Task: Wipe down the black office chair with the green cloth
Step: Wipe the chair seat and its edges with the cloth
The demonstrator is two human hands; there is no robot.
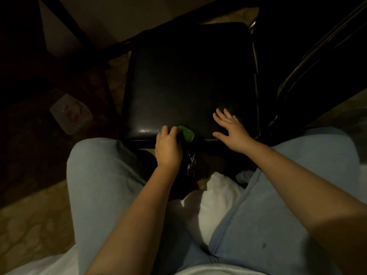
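Head view, looking down past the lap. Nearest, on the body side of both grips, lie two pale blue trouser legs (pixel 95 185) with white fabric (pixel 214 201) bunched between them.

Left grip (pixel 168 148): its fingers are curled around the green cloth (pixel 186 132). The cloth shows just beyond and to the right of the knuckles, wadded against the near edge of the seat.

Right grip (pixel 231 130): its fingers are straight and spread and it holds nothing. The palm lies flat on the black office chair (pixel 188 76) near the front right corner, apparently bracing it.

A dark patterned item (pixel 191 162) hangs just below the left grip; what it is cannot be told.

Handling, as judged: the cloth is soft and light and will likely fold or creep under the fingers. It is best held bunched in the palm with a flat pad under the fingertips. The seat covering shows glossy highlights, so it is probably smooth, firm and slick. The chair may shift under a push, which makes the bracing palm useful.

Edges and room: the near edge lies directly under the left grip. The right edge runs just outside the right grip, with a dark frame (pixel 317 56) close beyond it. A pale box (pixel 70 114) lies on the floor off to the left of the left grip. Ahead of both grips the seat runs open to its far edge.
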